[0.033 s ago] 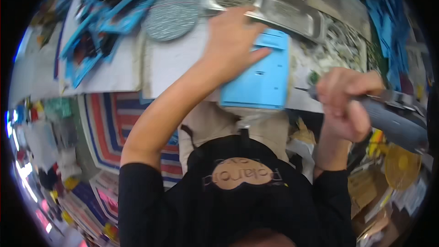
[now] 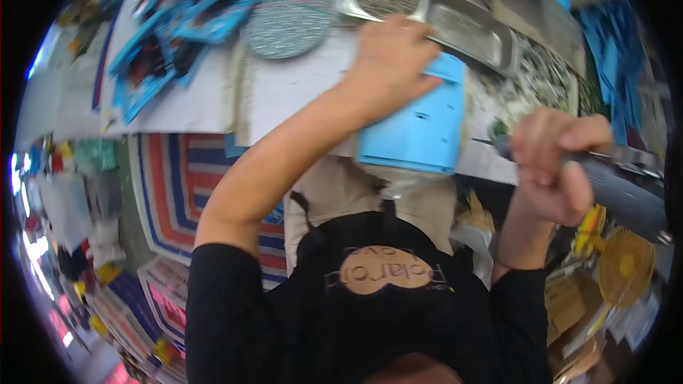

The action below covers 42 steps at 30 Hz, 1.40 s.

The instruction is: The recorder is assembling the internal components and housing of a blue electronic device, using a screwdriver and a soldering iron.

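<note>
A flat light-blue plastic panel (image 2: 416, 131) with small slots lies at the near edge of the white table, in front of my body. My left hand (image 2: 395, 57) is over its far left part, thumb stretched out across the panel and apart from the fingers. Those fingers are bent near the rim of a metal tray, slightly blurred; nothing shows in them. My right hand (image 2: 551, 156) is wrapped round a grey power screwdriver (image 2: 619, 188), right of the panel. Its thin dark bit points left toward the panel, apart from it.
Beyond the panel stands a metal tray (image 2: 473, 28) with a compartment full of small metal parts. A round dish (image 2: 290, 21) of silvery pins or screws sits left of it. Blue housings (image 2: 146, 75) pile up far left. Loose small parts (image 2: 537, 71) lie at right.
The whole view has shifted slightly, so most things sit a little further right. My left fingers look more bent toward the tray rim. The screwdriver stays in my right hand.
</note>
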Tool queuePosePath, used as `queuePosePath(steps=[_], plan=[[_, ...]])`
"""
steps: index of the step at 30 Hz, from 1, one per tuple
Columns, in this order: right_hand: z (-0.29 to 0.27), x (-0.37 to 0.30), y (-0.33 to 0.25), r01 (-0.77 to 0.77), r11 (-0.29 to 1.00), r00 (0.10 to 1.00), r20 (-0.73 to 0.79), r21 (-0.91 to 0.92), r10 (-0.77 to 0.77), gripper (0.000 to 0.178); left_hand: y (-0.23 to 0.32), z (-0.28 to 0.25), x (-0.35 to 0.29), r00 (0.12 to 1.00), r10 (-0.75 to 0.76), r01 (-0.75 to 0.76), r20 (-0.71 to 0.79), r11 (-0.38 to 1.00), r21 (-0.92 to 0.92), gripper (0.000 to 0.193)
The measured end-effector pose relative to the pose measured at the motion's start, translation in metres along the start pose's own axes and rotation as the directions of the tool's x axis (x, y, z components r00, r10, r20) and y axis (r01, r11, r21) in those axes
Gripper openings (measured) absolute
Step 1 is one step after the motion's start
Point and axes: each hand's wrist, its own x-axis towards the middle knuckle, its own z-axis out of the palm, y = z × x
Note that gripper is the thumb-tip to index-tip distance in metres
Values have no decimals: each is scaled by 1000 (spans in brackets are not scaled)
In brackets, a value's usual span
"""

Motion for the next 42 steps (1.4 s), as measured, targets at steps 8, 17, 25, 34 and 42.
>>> queuePosePath(steps=[8,17,25,34,42], plan=[[-54,24,-48,6,993,998,-57,-118,-12,25,-35,-167,-210,607,-696,508,-384,711,-486,26],[-63,58,27,-254,954,889,-426,-159,165,36,-30,4,-707,-368,-780,913,-506,-406,-37,56],[-87,44,10,-209,922,899,-434,-327,49,49,-138,-219,-185,632,-415,569,-654,822,29,20],[-76,34,9,-156,869,905,-420,-470,-65,63,-358,-232,139,828,-495,242,264,740,628,49],[-47,-35,1,-110,826,928,-355,-553,-114,47,-230,-388,93,880,-465,475,-100,852,219,36]])
